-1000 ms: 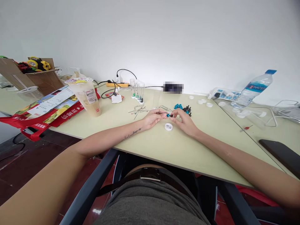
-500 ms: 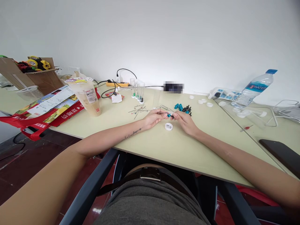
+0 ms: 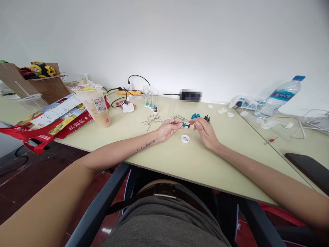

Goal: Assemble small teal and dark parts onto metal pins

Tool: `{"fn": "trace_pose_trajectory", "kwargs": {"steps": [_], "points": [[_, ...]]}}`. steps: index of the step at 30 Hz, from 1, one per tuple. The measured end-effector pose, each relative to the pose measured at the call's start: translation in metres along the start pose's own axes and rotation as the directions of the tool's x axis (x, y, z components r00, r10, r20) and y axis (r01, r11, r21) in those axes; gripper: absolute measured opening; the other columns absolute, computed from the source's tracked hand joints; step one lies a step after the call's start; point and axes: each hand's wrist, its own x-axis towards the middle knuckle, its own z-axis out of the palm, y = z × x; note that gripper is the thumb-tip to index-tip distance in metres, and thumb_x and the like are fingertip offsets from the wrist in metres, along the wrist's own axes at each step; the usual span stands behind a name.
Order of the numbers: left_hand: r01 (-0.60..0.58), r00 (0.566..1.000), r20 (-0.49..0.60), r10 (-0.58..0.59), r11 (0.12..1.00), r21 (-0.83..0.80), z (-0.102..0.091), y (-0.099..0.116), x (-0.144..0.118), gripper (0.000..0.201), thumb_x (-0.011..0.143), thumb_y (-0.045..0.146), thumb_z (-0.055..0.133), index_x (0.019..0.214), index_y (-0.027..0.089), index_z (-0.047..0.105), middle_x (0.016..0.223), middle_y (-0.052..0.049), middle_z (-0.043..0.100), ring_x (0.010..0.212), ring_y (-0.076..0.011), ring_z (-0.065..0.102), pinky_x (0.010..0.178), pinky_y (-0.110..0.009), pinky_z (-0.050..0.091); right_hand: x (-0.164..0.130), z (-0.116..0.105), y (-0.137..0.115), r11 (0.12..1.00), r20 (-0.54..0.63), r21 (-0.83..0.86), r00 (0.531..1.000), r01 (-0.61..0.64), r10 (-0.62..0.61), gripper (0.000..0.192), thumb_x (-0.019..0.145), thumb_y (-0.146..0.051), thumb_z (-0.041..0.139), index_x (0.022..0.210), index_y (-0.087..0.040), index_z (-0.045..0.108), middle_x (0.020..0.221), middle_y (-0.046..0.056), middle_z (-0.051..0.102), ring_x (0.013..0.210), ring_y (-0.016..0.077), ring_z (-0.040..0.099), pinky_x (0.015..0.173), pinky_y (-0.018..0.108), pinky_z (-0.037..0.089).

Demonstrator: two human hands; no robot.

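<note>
Pinched in my left hand (image 3: pixel 171 129) is a small piece (image 3: pixel 186 125) with a blue end and a black end, pointing right. A thin rod seems to run along the same fingers. My right hand (image 3: pixel 205 133) is just right of the piece, thumb and index finger parted; whether a fingertip touches the black end I cannot tell. Below the hands lies a white round cap (image 3: pixel 185 139) with tiny dark bits in it. Behind my right hand are a pile of blue pieces (image 3: pixel 195 116) and some black pieces (image 3: pixel 207 119), partly hidden. Several thin metal rods (image 3: pixel 151 120) lie left of my hands.
Clear tubes (image 3: pixel 151 99) stand on white caps at the back. A drink cup (image 3: pixel 96 106) and a red bag (image 3: pixel 74 127) are at left. To the right are loose white caps (image 3: pixel 230 115), a water bottle (image 3: pixel 280 96), a power strip (image 3: pixel 246 102) and a phone (image 3: pixel 308 171).
My right hand has let go of the black end and drawn slightly right, its fingers parting. The left hand keeps its hold on the piece, nearly in place.
</note>
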Motion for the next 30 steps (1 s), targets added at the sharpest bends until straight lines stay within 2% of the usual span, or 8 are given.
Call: {"fn": "trace_pose_trajectory", "kwargs": {"steps": [2,5,9,14,18,22,25,30], "points": [[-0.011,1.0,-0.005,0.011,1.0,-0.007,0.0009,0.0011,-0.0001,0.016,0.06,0.017,0.074,0.072,0.011,0.065,0.07,-0.002,0.061,0.072,-0.0091,0.057,0.088,-0.031,0.038,-0.0001,0.0001,-0.0005,1.0,0.027,0.009,1.0,0.014,-0.014,0.046,0.091,-0.049,0.025,0.092,-0.021,0.061,0.086,0.006,0.059,0.082,0.0188,0.055,0.077,0.033,0.042],[-0.024,1.0,-0.001,0.024,1.0,-0.015,0.0015,0.0013,0.0002,0.017,0.059,0.017,0.074,0.072,0.011,0.065,0.07,-0.002,0.062,0.071,-0.0087,0.057,0.087,-0.03,0.038,0.0,0.0001,0.0007,0.999,0.058,0.006,0.998,-0.033,0.033,0.051,0.091,-0.051,0.022,0.086,-0.021,0.064,0.085,0.006,0.061,0.079,0.0188,0.056,0.075,0.034,0.042],[-0.04,0.999,-0.024,0.039,0.999,-0.03,0.0003,0.0001,0.0011,0.016,0.06,0.017,0.074,0.072,0.012,0.065,0.069,-0.001,0.062,0.072,-0.0091,0.057,0.087,-0.03,0.038,-0.0006,-0.0004,0.0015,0.999,-0.018,0.025,0.999,-0.035,0.036,0.049,0.091,-0.05,0.023,0.1,-0.022,0.063,0.094,0.006,0.061,0.079,0.0186,0.055,0.077,0.036,0.043],[-0.033,0.999,-0.031,0.032,0.999,-0.026,0.0003,0.0006,0.0012,0.014,0.061,0.016,0.073,0.073,0.011,0.066,0.07,-0.001,0.062,0.071,-0.0091,0.057,0.087,-0.03,0.038,-0.0012,0.0001,0.0023,0.998,0.049,0.033,0.998,-0.049,0.047,0.053,0.091,-0.051,0.021,0.097,-0.023,0.066,0.092,0.007,0.062,0.08,0.02,0.055,0.077,0.038,0.044],[-0.036,0.999,-0.041,0.034,0.999,-0.039,0.0021,0.0016,0.0005,0.013,0.06,0.015,0.073,0.07,0.012,0.066,0.069,-0.001,0.062,0.072,-0.0095,0.057,0.088,-0.031,0.037,-0.001,0.0,0.0023,1.0,-0.021,0.011,0.999,-0.027,0.027,0.05,0.091,-0.05,0.023,0.107,-0.024,0.062,0.094,0.008,0.06,0.086,0.0209,0.055,0.082,0.039,0.043],[-0.031,0.999,-0.039,0.03,0.999,-0.029,0.0024,0.0017,0.0001,0.013,0.06,0.015,0.073,0.07,0.011,0.066,0.068,-0.001,0.062,0.072,-0.0096,0.057,0.088,-0.03,0.038,-0.0008,0.0,0.0018,0.999,0.025,0.028,0.999,-0.026,0.025,0.051,0.091,-0.05,0.023,0.101,-0.023,0.065,0.091,0.007,0.059,0.082,0.0199,0.055,0.078,0.037,0.043],[-0.042,0.998,-0.039,0.04,0.998,-0.038,0.0016,0.0008,0.0009,0.013,0.06,0.016,0.073,0.069,0.011,0.065,0.068,-0.001,0.061,0.073,-0.0095,0.057,0.087,-0.03,0.038,-0.001,0.0004,0.0018,1.0,-0.023,0.009,1.0,-0.016,0.016,0.05,0.091,-0.049,0.022,0.104,-0.022,0.063,0.091,0.007,0.057,0.083,0.0194,0.055,0.079,0.036,0.042],[-0.036,0.999,-0.034,0.035,0.999,-0.033,0.0005,-0.0006,0.0023,0.015,0.06,0.016,0.074,0.071,0.011,0.065,0.068,-0.001,0.061,0.072,-0.0095,0.057,0.087,-0.03,0.038,-0.0014,0.0004,0.0024,1.0,0.02,0.015,1.0,-0.024,0.024,0.052,0.091,-0.05,0.021,0.098,-0.022,0.065,0.089,0.007,0.06,0.081,0.0196,0.055,0.076,0.036,0.043]]}}
